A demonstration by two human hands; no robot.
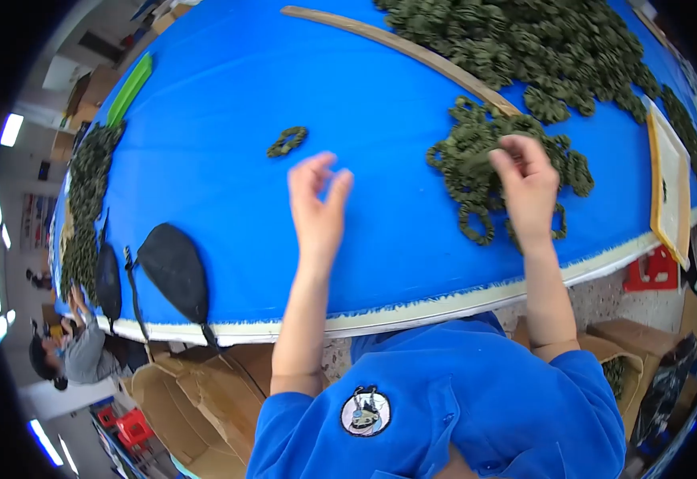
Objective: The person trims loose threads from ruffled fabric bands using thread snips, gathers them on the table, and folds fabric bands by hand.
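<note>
Over the blue table surface (pixel 380 207), my left hand (pixel 316 203) has its thumb and fingers apart, with nothing between them. Just beyond its fingertips lies a single dark green scrunchie (pixel 288 142). My right hand (pixel 529 188) is above a small heap of dark green scrunchies (pixel 468 136). Its thumb and curled fingers come together at the heap, and what they pinch, if anything, blends into the green cloth. A few scrunchies stick out at the heap's near edge, partly behind my right hand.
A long wooden strip (pixel 412 52) separates the small heap from a large scrunchie pile (pixel 524 40). At right stands a yellow-edged tray (pixel 667 188). On the left are a black pouch (pixel 174 259), more scrunchies (pixel 89 207) and a green tray (pixel 131 89). Another person (pixel 85 351) sits at far left.
</note>
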